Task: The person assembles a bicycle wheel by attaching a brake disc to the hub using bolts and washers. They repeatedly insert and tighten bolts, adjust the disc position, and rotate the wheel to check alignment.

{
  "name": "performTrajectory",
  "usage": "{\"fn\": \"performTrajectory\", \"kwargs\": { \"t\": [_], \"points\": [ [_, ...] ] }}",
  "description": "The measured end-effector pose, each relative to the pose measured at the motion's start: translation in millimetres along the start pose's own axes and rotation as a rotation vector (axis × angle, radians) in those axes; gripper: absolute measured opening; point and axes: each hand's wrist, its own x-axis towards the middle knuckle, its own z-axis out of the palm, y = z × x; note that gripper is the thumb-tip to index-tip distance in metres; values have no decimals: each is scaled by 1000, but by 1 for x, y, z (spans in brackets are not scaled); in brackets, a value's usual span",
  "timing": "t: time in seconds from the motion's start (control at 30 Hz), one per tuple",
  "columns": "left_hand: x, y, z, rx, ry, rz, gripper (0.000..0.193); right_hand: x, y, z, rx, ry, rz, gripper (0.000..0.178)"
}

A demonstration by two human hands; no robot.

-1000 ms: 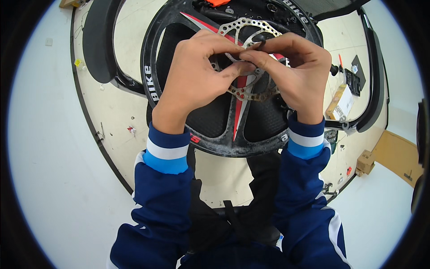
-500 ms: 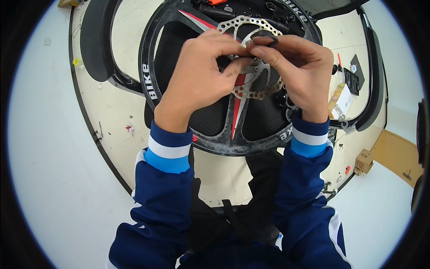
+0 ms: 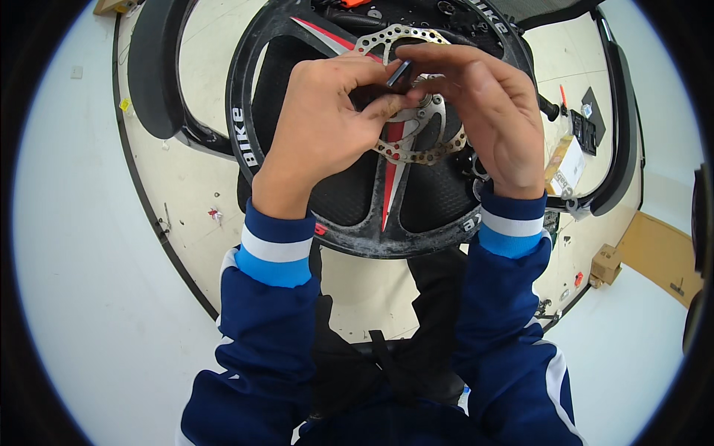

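A spoked wheel (image 3: 344,236), black with red and white accents, lies flat in front of me with a drilled metal brake disc (image 3: 428,157) at its centre. Over the hub, my left hand (image 3: 323,123) has thumb and forefinger closed at a small dark flat piece (image 3: 400,73) with a shiny edge. My right hand (image 3: 494,111) curls in from the other side, its fingertips against the same piece and its thumb lifted away. What the piece is cannot be made out. Fingers partly cover the hub (image 3: 425,102) below.
The wheel rests on a dark chair seat between two black armrests (image 3: 158,74). Small metal parts and an orange item (image 3: 354,3) lie at the wheel's far side. On the right floor are a black tool case (image 3: 584,134), a white and yellow box (image 3: 565,167) and a cardboard box (image 3: 606,263).
My right fingers have shifted left and up and opened out from their pinch, with the thumb raised. The dark piece has turned and moved left, between both hands. The wheel has shifted slightly left.
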Motion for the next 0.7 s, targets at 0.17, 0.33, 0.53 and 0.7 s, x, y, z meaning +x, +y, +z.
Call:
{"fn": "performTrajectory", "kwargs": {
  "t": [0.17, 0.33, 0.53, 0.7],
  "points": [
    [-1, 1, 0, 6, 14, 40, 20, -1, 7, 5, -143, -60, -46, 25],
    [0, 1, -4, 41, -69, 26, 20, -4, 7, 0, -93, -42, 21, 22],
    [-1, -8, -26, 149, 56, 39, 31, -7, 8, 1, -7, -29, 70, 23],
    [-3, -14, -17, 101, 137, -393, 25, -6, 14, 3, -81, -117, -4, 21]
  ]
}}
